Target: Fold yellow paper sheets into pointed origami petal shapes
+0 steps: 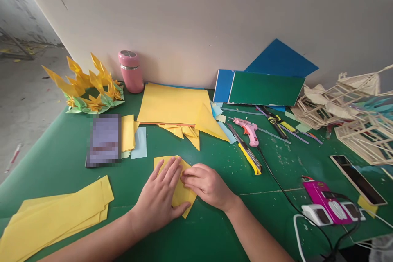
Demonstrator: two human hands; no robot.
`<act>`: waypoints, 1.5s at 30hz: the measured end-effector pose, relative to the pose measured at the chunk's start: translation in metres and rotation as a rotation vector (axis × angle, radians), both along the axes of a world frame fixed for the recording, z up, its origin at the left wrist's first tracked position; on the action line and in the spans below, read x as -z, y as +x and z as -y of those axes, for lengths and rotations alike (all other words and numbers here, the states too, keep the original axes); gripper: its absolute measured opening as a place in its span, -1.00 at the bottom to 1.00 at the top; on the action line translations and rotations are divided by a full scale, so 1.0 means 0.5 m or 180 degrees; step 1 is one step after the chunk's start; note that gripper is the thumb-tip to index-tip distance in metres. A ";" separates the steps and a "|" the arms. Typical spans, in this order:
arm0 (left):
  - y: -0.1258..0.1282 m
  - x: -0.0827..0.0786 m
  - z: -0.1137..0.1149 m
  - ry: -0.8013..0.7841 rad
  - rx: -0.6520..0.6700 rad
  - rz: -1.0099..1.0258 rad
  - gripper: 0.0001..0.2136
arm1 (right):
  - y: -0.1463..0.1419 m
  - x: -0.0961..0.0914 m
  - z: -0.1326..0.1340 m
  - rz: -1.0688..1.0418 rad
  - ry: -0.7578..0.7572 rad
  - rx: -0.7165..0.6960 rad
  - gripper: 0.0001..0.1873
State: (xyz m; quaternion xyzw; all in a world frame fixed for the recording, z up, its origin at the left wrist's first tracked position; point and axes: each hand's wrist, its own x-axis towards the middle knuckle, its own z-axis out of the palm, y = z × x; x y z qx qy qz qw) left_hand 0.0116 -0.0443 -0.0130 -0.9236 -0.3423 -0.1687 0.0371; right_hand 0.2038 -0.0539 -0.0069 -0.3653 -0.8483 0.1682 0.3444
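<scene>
A folded sheet of yellow paper (183, 195) lies on the green tabletop in front of me. My left hand (162, 192) rests flat across its left part, fingers stretched out and thumb apart. From the right side, my right hand (211, 184) has its fingers drawn together on the paper's right edge. Both hands cover much of the sheet, so its exact fold is hidden. To the left lies a fanned stack of yellow paper strips (58, 217). Beyond the hands are large yellow sheets (173, 102) and a folded yellow triangle (210, 125).
A paper crown (92, 90) and a pink thermos (132, 71) stand at the back left. On the right are a yellow utility knife (248, 157), a pink glue gun (250, 131) with its cord, a phone (357, 178), a power strip (331, 206) and wooden stick models (334, 106).
</scene>
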 end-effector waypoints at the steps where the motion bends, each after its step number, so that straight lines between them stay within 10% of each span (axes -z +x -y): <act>1: 0.000 0.000 -0.001 -0.0003 0.0003 0.0014 -0.30 | 0.000 0.000 0.000 -0.0007 0.0012 -0.0005 -0.82; 16: 0.002 -0.021 -0.011 -0.0473 0.0042 -0.0084 -0.38 | 0.005 -0.008 0.000 -0.0136 0.0006 0.0078 -0.83; 23: 0.002 -0.023 -0.010 -0.0460 0.0048 -0.0127 -0.35 | 0.010 -0.012 -0.016 0.0068 0.0140 0.0845 -0.65; 45: 0.003 -0.019 -0.007 -0.0522 -0.0035 0.0035 -0.38 | 0.077 0.010 -0.009 0.0040 0.0402 0.0467 -0.60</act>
